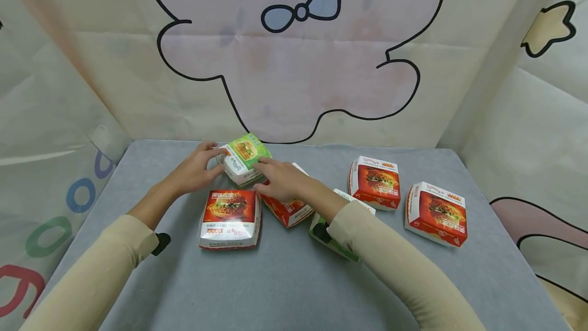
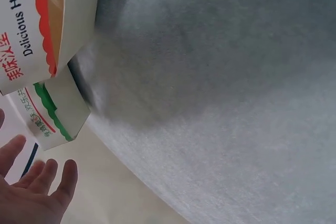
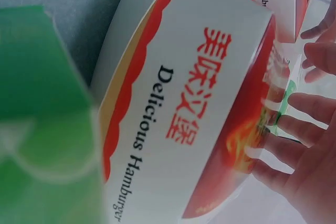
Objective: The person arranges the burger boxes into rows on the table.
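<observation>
A green-topped hamburger box [image 1: 246, 151] lies toward the back of the table, between both hands. My left hand [image 1: 196, 168] is at its left side, fingers spread; in the left wrist view that hand [image 2: 39, 195] shows slightly bent fingers below the green-trimmed box [image 2: 60, 111]. My right hand [image 1: 286, 182] reaches to the box's right edge with extended fingers. Beneath the right hand sits a red hamburger box [image 1: 288, 212], partly covered. In the right wrist view, the right hand's fingers [image 3: 299, 124] spread beside the red box [image 3: 173, 87], curled around nothing.
Another red hamburger box [image 1: 229, 218] stands nearer, below the left hand. A second green box [image 1: 337, 246] is partly hidden by my right forearm. Two more red boxes [image 1: 375, 183] stand to the right on the grey cloth-covered table [image 1: 257, 290]. Printed sheets [image 1: 294, 86] surround the table.
</observation>
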Tool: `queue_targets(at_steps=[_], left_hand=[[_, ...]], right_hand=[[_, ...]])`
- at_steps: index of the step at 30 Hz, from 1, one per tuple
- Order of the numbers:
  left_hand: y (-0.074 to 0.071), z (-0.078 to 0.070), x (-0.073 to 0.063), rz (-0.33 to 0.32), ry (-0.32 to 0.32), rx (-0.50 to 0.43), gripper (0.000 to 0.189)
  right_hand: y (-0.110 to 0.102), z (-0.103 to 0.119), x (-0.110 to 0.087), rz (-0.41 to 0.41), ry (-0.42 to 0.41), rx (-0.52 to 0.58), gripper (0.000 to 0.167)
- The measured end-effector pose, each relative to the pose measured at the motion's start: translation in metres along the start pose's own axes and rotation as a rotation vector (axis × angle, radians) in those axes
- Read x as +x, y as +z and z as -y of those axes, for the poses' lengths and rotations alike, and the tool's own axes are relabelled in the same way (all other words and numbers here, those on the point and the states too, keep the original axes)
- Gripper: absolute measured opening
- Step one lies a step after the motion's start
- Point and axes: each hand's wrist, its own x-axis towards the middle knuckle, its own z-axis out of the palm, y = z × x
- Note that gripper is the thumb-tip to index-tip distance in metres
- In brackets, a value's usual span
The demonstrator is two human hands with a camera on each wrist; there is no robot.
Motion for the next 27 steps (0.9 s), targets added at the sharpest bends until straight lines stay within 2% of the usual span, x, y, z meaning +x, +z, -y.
queue_targets(at_steps=[3, 10, 18, 27], left_hand=[[0.000, 0.001, 0.003, 0.004, -0.015, 0.003, 0.056], [0.000, 0.003, 0.006, 0.054, 0.009, -0.050, 0.048], [-0.001, 0.002, 0.002, 0.040, -0.013, -0.048, 0.043], [0.000, 0.003, -0.001, 0.043, 0.005, -0.071, 0.037]], right_hand=[[-0.001, -0.001, 0.001, 0.001, 0.002, 0.013, 0.061], [-0.001, -0.005, 0.003, -0.013, -0.021, 0.032, 0.060], [-0.002, -0.002, 0.004, -0.022, -0.030, 0.028, 0.062], [0.005, 0.007, 0.005, -0.003, -0.037, -0.016, 0.061]])
